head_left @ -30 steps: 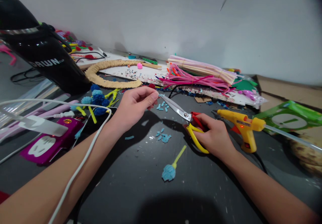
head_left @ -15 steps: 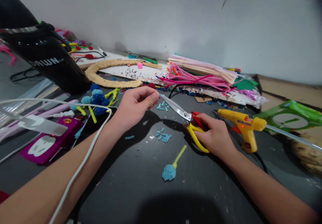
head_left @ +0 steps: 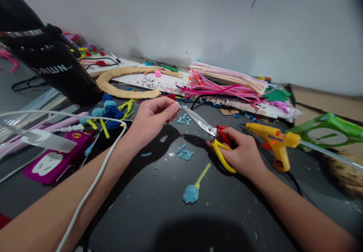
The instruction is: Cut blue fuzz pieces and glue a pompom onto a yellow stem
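My right hand [head_left: 241, 154] grips the yellow and red handles of a pair of scissors [head_left: 202, 124], whose steel blades point up-left toward my left hand. My left hand [head_left: 151, 118] is pinched shut, thumb against forefinger, right at the blade tips; what it holds is too small to make out. Small light-blue cut pieces [head_left: 184, 154] lie on the dark table [head_left: 159, 210] between my hands. A light-blue pompom flower on a yellow stem [head_left: 193, 190] lies nearer to me.
A yellow glue gun [head_left: 273, 140] stands right of my right hand. Pink and cream pipe cleaners [head_left: 224, 84] lie behind, beside a tan ring [head_left: 124, 91]. At left are a black jug [head_left: 48, 63], blue pompom flowers [head_left: 109, 112], a magenta phone case [head_left: 53, 163] and a white cable [head_left: 93, 180].
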The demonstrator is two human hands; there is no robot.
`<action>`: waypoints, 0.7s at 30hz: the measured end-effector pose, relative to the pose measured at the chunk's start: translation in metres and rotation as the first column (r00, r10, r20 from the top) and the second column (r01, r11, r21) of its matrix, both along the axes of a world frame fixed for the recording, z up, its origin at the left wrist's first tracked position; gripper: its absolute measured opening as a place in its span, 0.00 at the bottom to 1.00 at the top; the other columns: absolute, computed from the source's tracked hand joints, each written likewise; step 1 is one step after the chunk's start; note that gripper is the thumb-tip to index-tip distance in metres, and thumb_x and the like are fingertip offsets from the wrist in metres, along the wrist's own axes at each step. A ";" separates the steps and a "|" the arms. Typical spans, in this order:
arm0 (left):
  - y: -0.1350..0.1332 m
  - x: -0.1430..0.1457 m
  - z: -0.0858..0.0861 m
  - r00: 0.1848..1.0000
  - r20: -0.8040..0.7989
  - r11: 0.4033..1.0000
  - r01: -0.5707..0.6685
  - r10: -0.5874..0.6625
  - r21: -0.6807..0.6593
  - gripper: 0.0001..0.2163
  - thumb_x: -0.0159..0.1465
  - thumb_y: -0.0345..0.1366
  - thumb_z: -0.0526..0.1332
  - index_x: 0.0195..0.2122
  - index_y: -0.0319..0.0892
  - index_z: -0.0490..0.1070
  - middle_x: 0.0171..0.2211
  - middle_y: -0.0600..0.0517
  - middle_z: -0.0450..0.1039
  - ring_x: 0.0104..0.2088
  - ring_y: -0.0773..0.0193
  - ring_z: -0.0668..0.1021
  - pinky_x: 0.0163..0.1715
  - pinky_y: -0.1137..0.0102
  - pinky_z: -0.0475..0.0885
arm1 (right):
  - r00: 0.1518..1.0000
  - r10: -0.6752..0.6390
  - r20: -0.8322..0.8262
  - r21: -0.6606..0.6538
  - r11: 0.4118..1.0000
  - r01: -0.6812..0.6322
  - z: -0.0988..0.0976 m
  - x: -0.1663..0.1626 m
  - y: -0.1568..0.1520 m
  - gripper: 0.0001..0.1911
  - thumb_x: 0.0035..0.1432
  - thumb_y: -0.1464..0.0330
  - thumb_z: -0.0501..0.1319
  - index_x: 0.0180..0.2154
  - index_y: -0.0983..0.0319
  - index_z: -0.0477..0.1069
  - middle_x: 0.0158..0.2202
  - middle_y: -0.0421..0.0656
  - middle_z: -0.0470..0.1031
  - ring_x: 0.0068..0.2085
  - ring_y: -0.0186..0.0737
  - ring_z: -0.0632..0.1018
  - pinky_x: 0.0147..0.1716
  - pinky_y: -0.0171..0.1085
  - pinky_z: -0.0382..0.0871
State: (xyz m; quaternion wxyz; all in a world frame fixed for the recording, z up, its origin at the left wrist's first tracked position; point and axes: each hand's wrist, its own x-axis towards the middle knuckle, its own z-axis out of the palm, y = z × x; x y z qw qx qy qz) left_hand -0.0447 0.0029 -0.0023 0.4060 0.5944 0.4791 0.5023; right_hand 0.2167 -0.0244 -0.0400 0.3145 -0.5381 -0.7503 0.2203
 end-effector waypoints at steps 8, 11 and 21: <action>-0.001 0.000 0.001 0.998 -0.063 0.999 -0.028 0.030 0.023 0.12 0.60 0.46 0.65 0.30 0.41 0.75 0.25 0.53 0.72 0.26 0.67 0.70 0.26 0.73 0.65 | 1.000 0.007 -0.002 -0.002 1.000 -0.007 -0.001 0.000 0.002 0.14 0.51 0.59 0.68 0.35 0.61 0.74 0.25 0.37 0.70 0.26 0.33 0.66 0.26 0.32 0.62; -0.001 0.000 0.001 0.997 -0.067 0.999 -0.025 0.027 0.027 0.12 0.60 0.45 0.65 0.30 0.41 0.75 0.25 0.53 0.72 0.26 0.67 0.70 0.27 0.72 0.65 | 1.000 0.010 0.004 -0.004 1.000 -0.010 0.000 0.000 0.002 0.14 0.51 0.59 0.68 0.36 0.61 0.74 0.25 0.37 0.69 0.26 0.33 0.67 0.26 0.31 0.62; -0.002 0.000 0.002 0.995 -0.092 0.999 -0.036 0.038 0.021 0.11 0.60 0.45 0.65 0.30 0.42 0.75 0.25 0.53 0.71 0.26 0.66 0.70 0.27 0.72 0.65 | 1.000 0.025 0.004 0.014 1.000 -0.025 -0.001 0.003 0.004 0.12 0.51 0.64 0.67 0.38 0.61 0.75 0.27 0.38 0.73 0.29 0.35 0.72 0.29 0.32 0.66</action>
